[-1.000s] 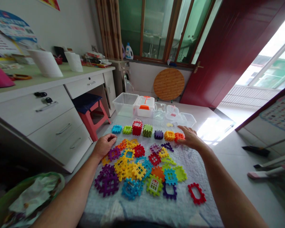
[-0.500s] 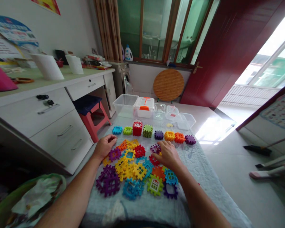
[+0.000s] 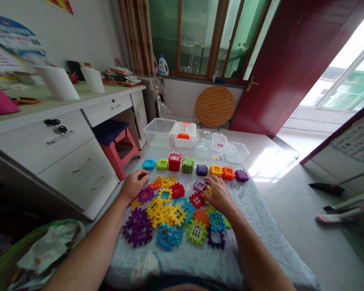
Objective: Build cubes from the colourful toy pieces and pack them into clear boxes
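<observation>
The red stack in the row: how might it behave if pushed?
The red stack looks tallest in the row, so it may topple. Its squarish, notched sides make rolling unlikely. The cloth beneath looks wrinkled, so it might drag along.

Daylight from right-hand doorway (image 3: 330,85), white glare on floor (image 3: 268,161), dark lower-left corner, stretched edges

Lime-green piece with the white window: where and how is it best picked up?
Probably by the toothed near edge of the lime-green piece, coming from the person's side: that edge faces bare cloth, while the orange piece crowds its far edge.
</observation>
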Tool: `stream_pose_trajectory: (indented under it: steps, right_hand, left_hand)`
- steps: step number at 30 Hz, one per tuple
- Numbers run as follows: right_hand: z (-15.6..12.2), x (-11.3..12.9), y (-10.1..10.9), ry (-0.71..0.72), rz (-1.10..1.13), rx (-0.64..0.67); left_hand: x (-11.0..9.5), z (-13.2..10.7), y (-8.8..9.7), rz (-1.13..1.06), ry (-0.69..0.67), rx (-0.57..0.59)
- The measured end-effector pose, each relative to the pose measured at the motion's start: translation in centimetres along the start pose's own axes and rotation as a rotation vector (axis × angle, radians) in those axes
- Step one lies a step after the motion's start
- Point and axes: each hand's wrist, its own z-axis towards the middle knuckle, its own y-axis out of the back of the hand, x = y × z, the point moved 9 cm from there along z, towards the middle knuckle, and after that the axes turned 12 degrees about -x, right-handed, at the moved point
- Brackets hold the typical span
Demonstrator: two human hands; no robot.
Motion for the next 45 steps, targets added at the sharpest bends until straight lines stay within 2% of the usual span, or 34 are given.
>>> stream_pose_trajectory:
  steps: [4, 7, 9, 12, 14, 18, 21, 24, 28, 33, 38, 42, 45]
  right_hand:
    - [-1.5, 0.0, 1.3, 0.054, 0.06, 0.07]
    - [-3.4, 1.1, 2.1, 0.103, 0.113, 0.133]
    - [-4.8, 2.2, 2.4, 0.14, 0.138, 0.175]
    - [-6.7, 4.1, 2.1, 0.183, 0.136, 0.238]
    - [-7.6, 5.2, 1.4, 0.204, 0.118, 0.284]
    - [-8.4, 6.7, 0.2, 0.231, 0.091, 0.342]
    - [-8.1, 7.2, -0.1, 0.236, 0.104, 0.34]
    - [-7.6, 7.2, 0.0, 0.236, 0.113, 0.316]
    - [-6.9, 6.8, -0.1, 0.233, 0.129, 0.264]
    - [-5.7, 5.2, 0.0, 0.161, 0.159, 0.176]
    - [-3.9, 4.1, 0.7, 0.092, 0.208, 0.089]
    - [-3.2, 3.2, 1.3, 0.037, 0.213, -0.023]
    - [-3.4, 3.1, 1.4, 0.052, 0.183, -0.101]
  left_hand:
    - [-1.1, 0.0, 0.9, 0.062, -0.066, -0.082]
    - [-3.1, 0.2, 2.0, 0.127, -0.174, -0.169]
    - [-4.9, 0.2, 2.3, 0.147, -0.248, -0.163]
    - [-8.2, -0.6, 1.6, 0.156, -0.35, 0.002]
    - [-10.6, -2.4, 1.0, 0.167, -0.421, 0.15]
    - [-13.9, -9.1, -0.4, 0.181, -0.562, 0.482]
    - [-14.2, -14.0, -1.5, 0.195, -0.633, 0.635]
    - [-13.5, -15.9, -2.3, 0.222, -0.663, 0.617]
    - [-13.1, -15.9, -3.1, 0.203, -0.684, 0.572]
    - [-14.0, -15.2, -3.4, 0.114, -0.705, 0.519]
    - [-14.5, -14.4, -3.5, 0.117, -0.707, 0.428]
    - [-14.9, -13.7, -3.9, 0.093, -0.669, 0.423]
    - [-15.0, -13.2, -4.2, 0.073, -0.6, 0.441]
